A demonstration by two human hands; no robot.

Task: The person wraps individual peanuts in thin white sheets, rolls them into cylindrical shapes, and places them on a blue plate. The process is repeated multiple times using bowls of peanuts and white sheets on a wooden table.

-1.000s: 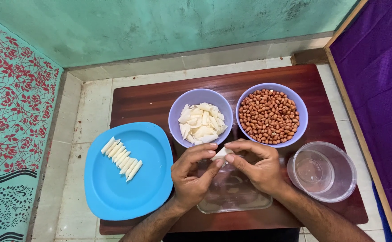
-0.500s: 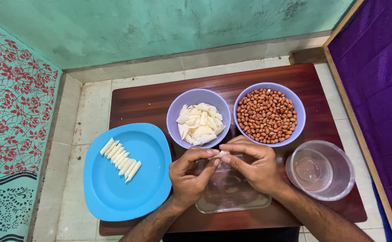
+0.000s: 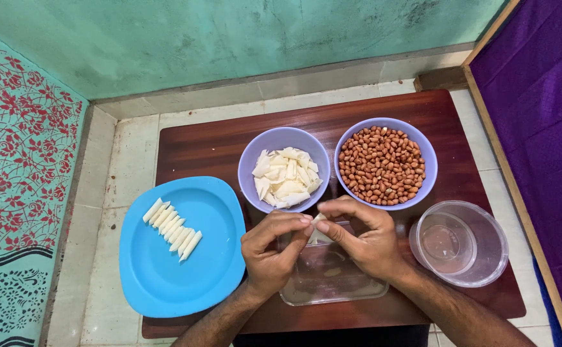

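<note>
Left hand (image 3: 273, 247) and right hand (image 3: 363, 239) meeting at the tabletop's (image 3: 216, 144) near-middle, both grips pinching 1 small white wrapper piece (image 3: 319, 219), hovering over a clear rectangular dish (image 3: 332, 283), blue plate (image 3: 165, 283) overhanging the left edge.

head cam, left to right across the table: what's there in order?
blue plate with a row of white rolled pieces → left hand → right hand, both pinching a small white piece over a clear rectangular tray → clear round container. The two lilac bowls farther back overlap the hands, so left out.
</note>
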